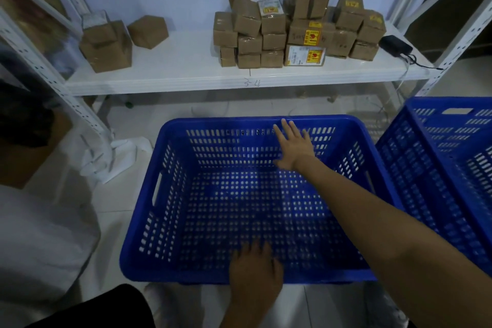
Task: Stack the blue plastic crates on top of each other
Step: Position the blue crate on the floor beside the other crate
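Note:
A blue plastic crate (165,189) with slotted walls sits on the pale tiled floor right in front of me, empty. My left hand (253,271) rests over its near rim, fingers curled onto the inside of the near wall. My right hand (291,146) reaches across the crate with fingers spread, flat against the inside of the far wall just below the rim. A second blue crate (436,168) stands at the right, tilted, its side touching the first crate's right rim.
A white metal shelf (186,80) runs across the back, holding several taped cardboard boxes (292,29) and a black adapter (395,45) with a cable. A perforated shelf post (66,96) stands at left. A person in white (40,234) crouches at my left.

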`<action>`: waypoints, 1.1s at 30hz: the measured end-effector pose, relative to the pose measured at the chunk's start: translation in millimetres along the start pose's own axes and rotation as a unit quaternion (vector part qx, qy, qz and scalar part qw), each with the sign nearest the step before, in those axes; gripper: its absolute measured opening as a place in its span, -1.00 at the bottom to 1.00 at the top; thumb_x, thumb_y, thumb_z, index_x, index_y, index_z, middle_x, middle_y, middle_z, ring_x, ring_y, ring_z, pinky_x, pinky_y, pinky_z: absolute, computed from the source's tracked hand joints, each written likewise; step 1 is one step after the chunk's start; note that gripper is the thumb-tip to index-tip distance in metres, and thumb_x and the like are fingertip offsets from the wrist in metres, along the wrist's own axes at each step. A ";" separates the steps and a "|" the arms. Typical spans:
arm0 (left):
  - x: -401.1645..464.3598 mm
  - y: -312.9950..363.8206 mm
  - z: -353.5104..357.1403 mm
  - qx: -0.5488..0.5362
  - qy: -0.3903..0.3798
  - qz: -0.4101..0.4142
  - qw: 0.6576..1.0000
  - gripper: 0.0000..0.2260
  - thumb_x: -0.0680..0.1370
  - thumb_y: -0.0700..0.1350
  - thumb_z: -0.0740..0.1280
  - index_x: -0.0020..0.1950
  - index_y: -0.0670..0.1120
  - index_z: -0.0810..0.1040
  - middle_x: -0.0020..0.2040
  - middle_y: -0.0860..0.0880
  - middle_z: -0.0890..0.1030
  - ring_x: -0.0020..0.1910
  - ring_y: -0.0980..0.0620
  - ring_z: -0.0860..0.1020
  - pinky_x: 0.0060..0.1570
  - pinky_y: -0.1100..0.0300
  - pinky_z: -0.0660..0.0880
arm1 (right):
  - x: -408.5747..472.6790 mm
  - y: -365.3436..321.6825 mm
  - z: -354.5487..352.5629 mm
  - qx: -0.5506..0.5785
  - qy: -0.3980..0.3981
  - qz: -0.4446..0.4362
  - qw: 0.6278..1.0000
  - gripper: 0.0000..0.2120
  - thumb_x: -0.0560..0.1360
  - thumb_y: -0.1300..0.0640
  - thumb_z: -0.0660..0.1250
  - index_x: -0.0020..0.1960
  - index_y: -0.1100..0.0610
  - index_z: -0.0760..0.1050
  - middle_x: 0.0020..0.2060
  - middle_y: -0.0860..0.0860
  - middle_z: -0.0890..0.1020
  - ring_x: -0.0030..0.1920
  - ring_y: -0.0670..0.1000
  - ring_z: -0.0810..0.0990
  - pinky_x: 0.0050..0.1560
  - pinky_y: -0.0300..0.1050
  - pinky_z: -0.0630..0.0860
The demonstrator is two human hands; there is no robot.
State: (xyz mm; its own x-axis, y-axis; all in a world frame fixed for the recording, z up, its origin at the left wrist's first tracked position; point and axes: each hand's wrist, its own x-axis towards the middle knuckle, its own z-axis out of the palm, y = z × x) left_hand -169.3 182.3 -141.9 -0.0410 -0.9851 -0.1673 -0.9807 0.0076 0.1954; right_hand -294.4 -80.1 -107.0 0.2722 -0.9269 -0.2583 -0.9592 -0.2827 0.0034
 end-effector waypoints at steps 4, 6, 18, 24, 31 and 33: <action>1.2 0.5 -1.7 -0.021 -0.007 0.018 1.000 -0.72 0.28 0.18 0.19 -0.30 0.12 0.66 -0.32 0.14 0.66 -0.47 0.14 0.58 -0.50 0.21 0.52 | 28.3 -5.7 5.3 0.001 -0.042 0.020 0.999 0.00 0.49 -0.16 0.29 0.57 0.10 -0.36 0.56 0.07 -0.36 0.58 0.12 -0.27 0.54 0.20 -0.12; 1.0 -0.3 4.4 -0.033 0.008 0.034 0.999 -0.72 0.28 0.16 0.20 -0.26 0.12 0.66 -0.28 0.14 0.67 -0.47 0.15 0.57 -0.51 0.25 0.49 | 33.8 -10.1 11.6 -0.008 -0.060 0.034 0.998 0.00 0.50 -0.16 0.28 0.56 0.11 -0.40 0.53 0.08 -0.42 0.58 0.13 -0.27 0.54 0.21 -0.14; 2.0 1.4 -3.0 -0.034 0.028 0.026 0.999 -0.69 0.43 0.10 0.13 -0.13 0.04 0.64 -0.20 0.10 0.64 -0.34 0.12 0.57 -0.44 0.23 0.54 | -57.9 2.3 -6.5 0.112 0.015 0.019 0.993 -0.36 0.61 -0.07 0.09 0.60 0.09 -0.05 0.59 0.11 0.09 0.57 0.12 0.11 0.53 0.19 0.06; 12.6 -63.2 -27.5 -0.012 0.012 -0.117 0.993 -0.47 0.48 0.18 -0.01 0.20 -0.07 0.57 0.19 -0.09 0.61 0.15 -0.11 0.56 0.09 -0.04 0.49 | -215.3 -8.2 60.4 0.143 -0.018 0.046 0.988 0.05 0.31 -0.41 -0.52 0.44 0.07 0.34 0.37 0.04 0.47 0.36 0.11 0.43 0.36 0.04 0.30; 7.4 -93.2 -34.7 0.017 -0.016 -0.110 0.994 -0.26 0.40 0.28 -0.17 0.25 -0.10 0.54 0.23 -0.09 0.60 0.22 -0.11 0.51 0.19 0.00 0.39 | -226.7 -0.8 70.0 0.137 0.064 0.049 0.987 -0.02 0.41 -0.39 -0.49 0.15 0.11 0.54 -0.01 0.06 0.65 -0.01 0.12 0.61 0.01 -0.02 0.47; 6.8 -108.7 -41.5 0.019 0.029 -0.108 0.994 -0.35 0.44 0.23 -0.06 0.14 -0.15 0.61 0.13 -0.13 0.65 0.13 -0.15 0.56 0.15 -0.05 0.42 | -225.6 22.1 65.2 0.124 0.102 0.079 0.984 -0.22 0.52 -0.32 -0.27 0.12 0.15 0.56 -0.01 0.10 0.66 0.01 0.16 0.61 0.05 0.02 0.48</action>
State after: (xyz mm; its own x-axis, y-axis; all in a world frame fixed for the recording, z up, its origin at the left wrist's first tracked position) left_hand -55.0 167.6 -124.2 0.1812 -0.9726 -0.1454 -0.9719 -0.1997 0.1249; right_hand -382.0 139.0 -111.6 0.1045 -0.9917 -0.0743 -0.9730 -0.0865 -0.2139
